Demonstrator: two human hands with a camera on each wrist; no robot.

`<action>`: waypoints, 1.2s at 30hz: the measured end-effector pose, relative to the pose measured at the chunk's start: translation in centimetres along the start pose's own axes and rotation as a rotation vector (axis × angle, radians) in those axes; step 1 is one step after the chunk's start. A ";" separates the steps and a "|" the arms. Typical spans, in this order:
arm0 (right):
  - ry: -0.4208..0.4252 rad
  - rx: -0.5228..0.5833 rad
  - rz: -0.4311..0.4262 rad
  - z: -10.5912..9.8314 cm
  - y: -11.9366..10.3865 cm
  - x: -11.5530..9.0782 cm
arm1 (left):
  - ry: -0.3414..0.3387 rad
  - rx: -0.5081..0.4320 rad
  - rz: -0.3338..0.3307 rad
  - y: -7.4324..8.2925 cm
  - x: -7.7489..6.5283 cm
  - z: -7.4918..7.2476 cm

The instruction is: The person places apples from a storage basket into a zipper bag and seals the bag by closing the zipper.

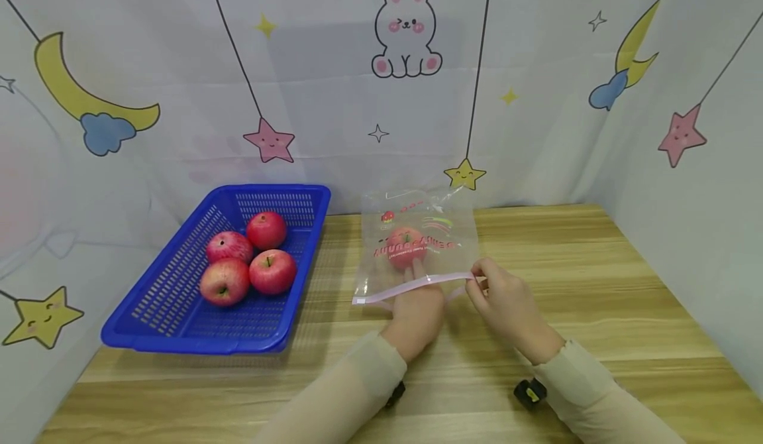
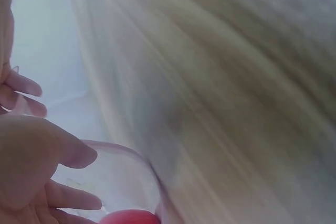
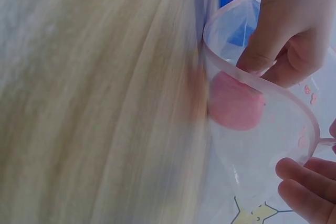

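A clear zip bag (image 1: pixel 460 232) with red printing and a pink zip edge lies on the table, its mouth facing the person. Inside it is a red apple (image 1: pixel 408 256). My left hand (image 1: pixel 420 313) reaches through the mouth, fingers extended toward the apple's near side. In the left wrist view those fingers look apart from one another, with the apple (image 2: pixel 130 217) right by the fingertips. At the mouth's right corner, my right hand (image 1: pixel 505 301) pinches the pink edge between thumb and fingers. The right wrist view shows the mouth gaping around the left hand (image 3: pixel 299 40).
To the left stands a blue plastic basket (image 1: pixel 298 308) with several red apples (image 1: pixel 273 272) in it. Behind the wooden table (image 1: pixel 572 265) hangs a white cloth (image 1: pixel 334 99) printed with a rabbit, stars and moons. Dark devices sit at both wrists.
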State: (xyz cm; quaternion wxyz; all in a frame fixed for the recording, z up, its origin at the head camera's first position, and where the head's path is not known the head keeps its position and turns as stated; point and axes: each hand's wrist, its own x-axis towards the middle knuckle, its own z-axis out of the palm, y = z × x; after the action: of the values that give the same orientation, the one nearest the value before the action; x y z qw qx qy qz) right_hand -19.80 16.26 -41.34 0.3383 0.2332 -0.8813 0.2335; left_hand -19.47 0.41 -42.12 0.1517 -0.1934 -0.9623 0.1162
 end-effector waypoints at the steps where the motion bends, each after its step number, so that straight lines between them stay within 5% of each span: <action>1: 0.000 0.000 0.000 0.0 0.0 0.0 | 0.014 -0.006 -0.001 0.0 -0.1 -0.1; 7: -0.011 -0.001 -0.002 -0.1 0.1 0.0 | 0.116 -0.096 -0.010 -0.1 -0.8 -0.7; 16: -0.013 0.007 0.005 -0.1 0.3 -0.2 | 0.004 -0.242 -0.008 -0.5 -1.1 -1.6; 28: 0.004 -0.004 0.004 -0.1 0.3 -0.2 | -0.111 -0.294 -0.012 -0.4 -1.8 -2.5; 36: 0.014 0.000 0.004 -0.1 0.3 -0.2 | -0.120 -0.311 0.048 -0.6 -1.9 -2.8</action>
State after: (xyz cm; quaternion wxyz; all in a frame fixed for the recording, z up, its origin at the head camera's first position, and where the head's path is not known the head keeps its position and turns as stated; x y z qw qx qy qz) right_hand -19.82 16.65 -41.49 0.3441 0.2299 -0.8793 0.2358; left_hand -17.07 -0.45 -39.84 0.0593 -0.2303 -0.9711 -0.0192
